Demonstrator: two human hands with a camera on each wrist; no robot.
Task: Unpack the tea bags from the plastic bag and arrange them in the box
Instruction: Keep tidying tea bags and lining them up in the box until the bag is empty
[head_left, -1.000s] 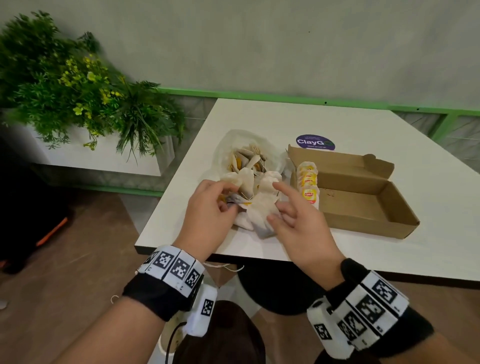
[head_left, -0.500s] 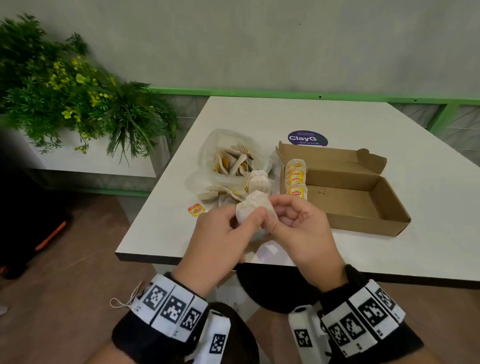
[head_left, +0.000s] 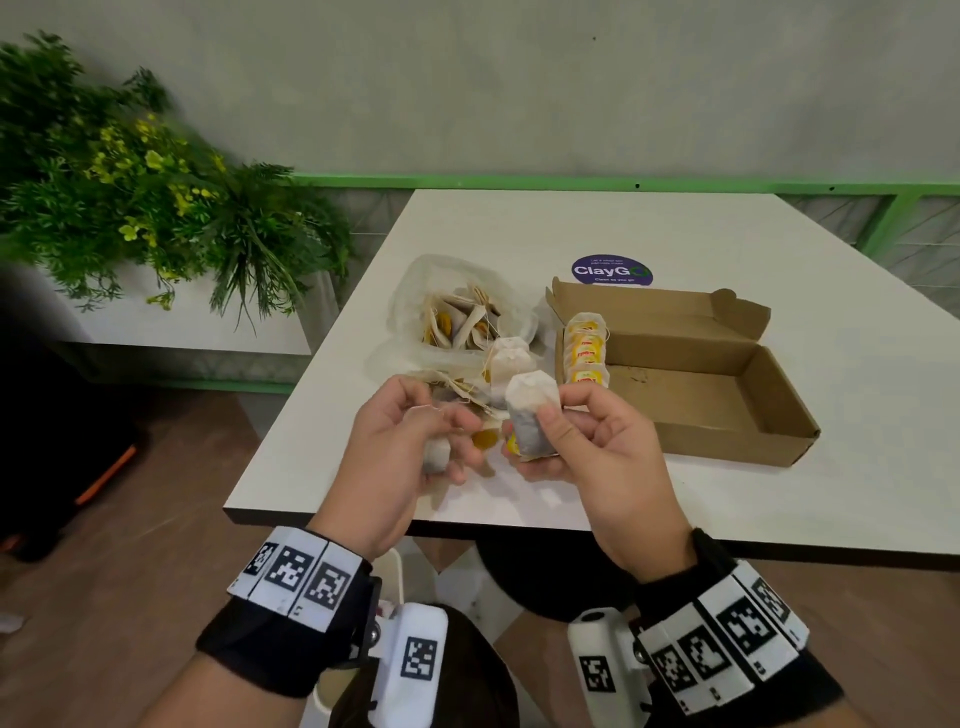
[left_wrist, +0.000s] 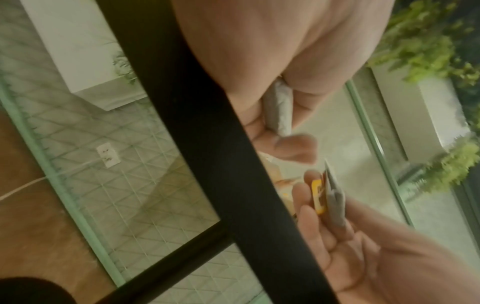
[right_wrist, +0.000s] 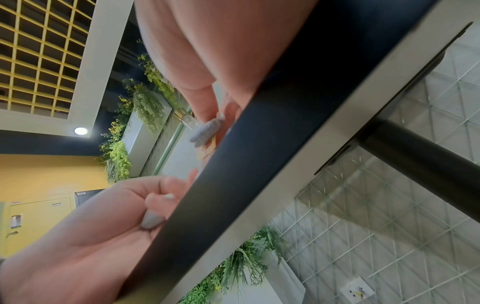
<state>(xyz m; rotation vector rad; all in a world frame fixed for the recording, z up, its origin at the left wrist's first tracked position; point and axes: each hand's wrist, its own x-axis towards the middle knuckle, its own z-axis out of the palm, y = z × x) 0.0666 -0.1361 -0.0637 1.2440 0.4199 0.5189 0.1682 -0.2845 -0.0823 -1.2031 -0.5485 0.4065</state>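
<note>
Since a moment ago the hands are holding one papery tea bag each: right hand pinching the upright tea bag, left hand curling round another, at six o'clock of the cardboard box.

I see a soft white paper tea bag held upright above the near edge of the table, with a yellow tag behind it. A second small tea bag is held just to its left. The crinkly clear plastic bag lies open with more tea bags inside. Beside it sits the long brown cardboard box, lid open, with a row of yellow-tagged tea bags at its left end.
</note>
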